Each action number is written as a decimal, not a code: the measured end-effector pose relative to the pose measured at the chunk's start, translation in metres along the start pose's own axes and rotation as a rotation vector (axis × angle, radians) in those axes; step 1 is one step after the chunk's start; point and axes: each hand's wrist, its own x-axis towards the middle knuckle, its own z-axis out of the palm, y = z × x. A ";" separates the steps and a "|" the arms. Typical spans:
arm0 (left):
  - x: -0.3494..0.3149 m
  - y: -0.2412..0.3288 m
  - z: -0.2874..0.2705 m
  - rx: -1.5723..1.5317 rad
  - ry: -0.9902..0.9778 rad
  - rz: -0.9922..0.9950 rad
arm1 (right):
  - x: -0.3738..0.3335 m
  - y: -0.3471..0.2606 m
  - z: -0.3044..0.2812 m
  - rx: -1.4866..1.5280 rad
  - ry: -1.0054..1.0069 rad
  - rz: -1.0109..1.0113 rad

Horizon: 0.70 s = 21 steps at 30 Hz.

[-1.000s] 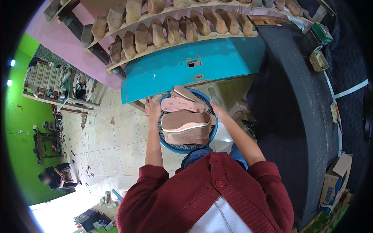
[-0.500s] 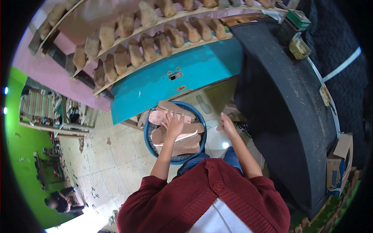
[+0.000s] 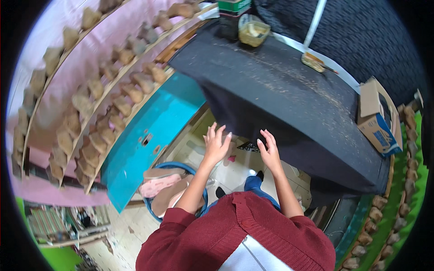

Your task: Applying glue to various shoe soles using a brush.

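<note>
My left hand is raised over the floor with its fingers spread and nothing in it. My right hand hangs in front of the dark cloth side of the table, fingers apart and holding nothing. To the left of my left forearm stands a blue basket. It is filled with flat sole-shaped pieces, among them a pink one and a brown one. My left forearm and sleeve hide part of the basket.
A table with a black cover stands ahead and right, bearing a yellowish tub, a green tin and a cardboard box. Shelves of foot-shaped shoe lasts line the left, above a turquoise panel.
My left hand has come off the pieces in the basket and moved right. My right hand has opened. The view has turned right toward the black-covered table.
</note>
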 end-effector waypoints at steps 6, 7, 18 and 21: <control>0.049 0.094 0.057 -0.077 -0.133 0.246 | 0.009 -0.001 -0.087 -0.117 0.313 -0.142; 0.055 0.108 0.067 -0.078 -0.153 0.277 | 0.012 0.003 -0.102 -0.168 0.380 -0.176; 0.101 0.240 0.186 -0.201 -0.349 0.584 | 0.016 0.039 -0.256 -0.320 0.791 -0.174; 0.103 0.276 0.215 -0.230 -0.398 0.647 | 0.011 0.043 -0.297 -0.389 0.845 -0.177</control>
